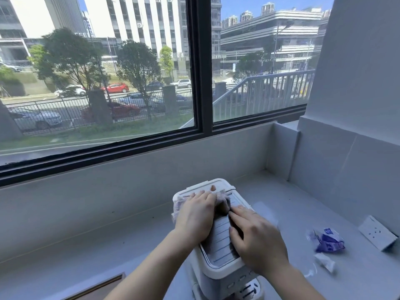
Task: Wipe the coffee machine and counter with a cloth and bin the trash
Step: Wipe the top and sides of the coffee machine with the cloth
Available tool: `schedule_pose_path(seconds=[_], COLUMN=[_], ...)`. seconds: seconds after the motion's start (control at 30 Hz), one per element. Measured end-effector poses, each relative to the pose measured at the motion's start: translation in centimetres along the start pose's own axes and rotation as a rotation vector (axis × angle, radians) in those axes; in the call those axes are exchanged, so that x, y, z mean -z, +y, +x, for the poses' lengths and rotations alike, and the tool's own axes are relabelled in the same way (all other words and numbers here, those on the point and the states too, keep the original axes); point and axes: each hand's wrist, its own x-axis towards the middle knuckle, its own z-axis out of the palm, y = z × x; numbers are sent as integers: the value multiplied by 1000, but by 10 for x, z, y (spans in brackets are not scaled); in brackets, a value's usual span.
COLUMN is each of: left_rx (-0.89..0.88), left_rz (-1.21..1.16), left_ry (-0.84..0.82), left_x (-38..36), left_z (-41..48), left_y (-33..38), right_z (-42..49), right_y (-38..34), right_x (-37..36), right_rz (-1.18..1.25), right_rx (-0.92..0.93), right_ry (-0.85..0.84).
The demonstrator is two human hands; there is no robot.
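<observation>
A white coffee machine [218,269] stands on the grey counter [86,245] in the lower middle of the head view, its ribbed top plate facing up. A pale pink cloth [223,200] lies bunched on that top. My left hand [194,215] presses flat on the cloth with straight fingers. My right hand [257,237] lies flat on the machine's top, its fingertips touching the cloth's right edge. A crumpled blue and white wrapper [329,240] and a small white scrap [324,262] lie on the counter to the right.
A large window with a dark frame [202,83] runs behind the counter. A white wall socket [377,232] sits low on the right wall. A brown wooden edge [101,286] shows at the bottom left. The right wall closes off the corner.
</observation>
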Motion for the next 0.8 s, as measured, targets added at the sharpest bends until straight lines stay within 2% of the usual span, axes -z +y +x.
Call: schedule_pose_path(seconds=[0.1,0.17,0.27,0.33,0.4,0.5,0.57,0.6,0.67,0.7,0.8], left_rx=[-31,-75,-78,-92,-138,-144,-40,45,221,281,358], left_rz=[20,34,-58,-113,-143,-180,-125,-92,-67,-85,-137], left_ry=[-17,-12,2,0,16,35,99,117,67,21,-75], left_x=[-8,-12,-12,-12,-10,-1,2,2,-1,-4,-11], left_z=[7,5,2,5,8,-5,-30,-43,-64,-69,-72], left_y=[8,10,22,40,54,44,23,14,6,5,8], right_z=[-2,-6,-6,3,18,42,52,55,60,63,65], right_y=[3,8,10,16,24,34,38,40,44,43,45], right_x=[-2,-6,-7,-3,6,17,18,16,10,8,3], right_rz=[37,107,181,336,449,337,251,139,-90,-130,-25], right_rx=[2,-30,-40,-123,-186,-6,127,209,387,463,552], right_ry=[42,129,235,239,174,-50,-279,-341,-346,-333,-315])
